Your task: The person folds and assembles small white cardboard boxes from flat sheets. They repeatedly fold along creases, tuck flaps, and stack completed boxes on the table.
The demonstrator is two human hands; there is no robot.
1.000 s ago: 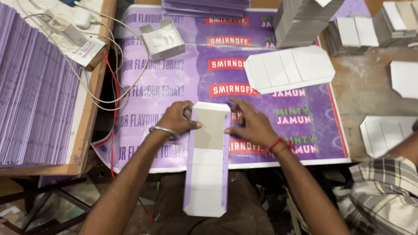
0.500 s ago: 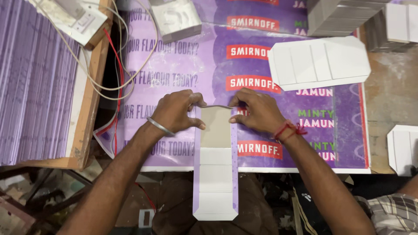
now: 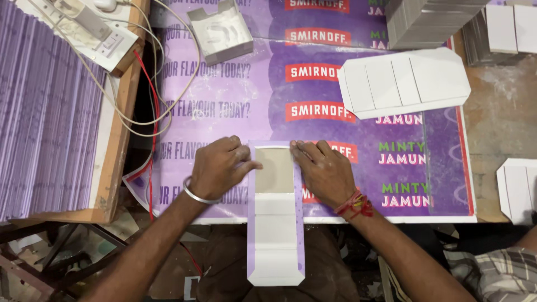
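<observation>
Both hands flat on a long card strip (image 3: 275, 215) with purple edges — grey-brown panel at the far end, white panels nearer the person. Strip lies lengthwise toward the person; far end rests on a purple printed sheet (image 3: 235, 106) covering the table, near end hangs past the table edge.

Left hand (image 3: 219, 168): palm down just left of the strip, thumb reaching onto the purple left edge beside the grey panel. Fingers spread, pressing, not clasped round anything. Metal bangle (image 3: 197, 196) on the wrist.

Right hand (image 3: 323, 170): palm down on the strip's right edge, fingertips at the far right corner of the grey panel. Also open and pressing — no grasp. Red thread (image 3: 353, 203) round the wrist.

Round about:
- Flat white card blank (image 3: 404, 81) with fold lines, on the sheet, well beyond the right hand.
- Small open grey box (image 3: 221, 31) at the far side of the sheet.
- Stack of grey boards (image 3: 430, 19) top right.
- Large stack of purple sheets (image 3: 45, 112) on a wooden board (image 3: 120, 134) to the left, white cables (image 3: 140, 120) and a red wire (image 3: 152, 128) trailing beside it.
- Another white blank (image 3: 517, 187) at the right edge, partly cut off.
</observation>
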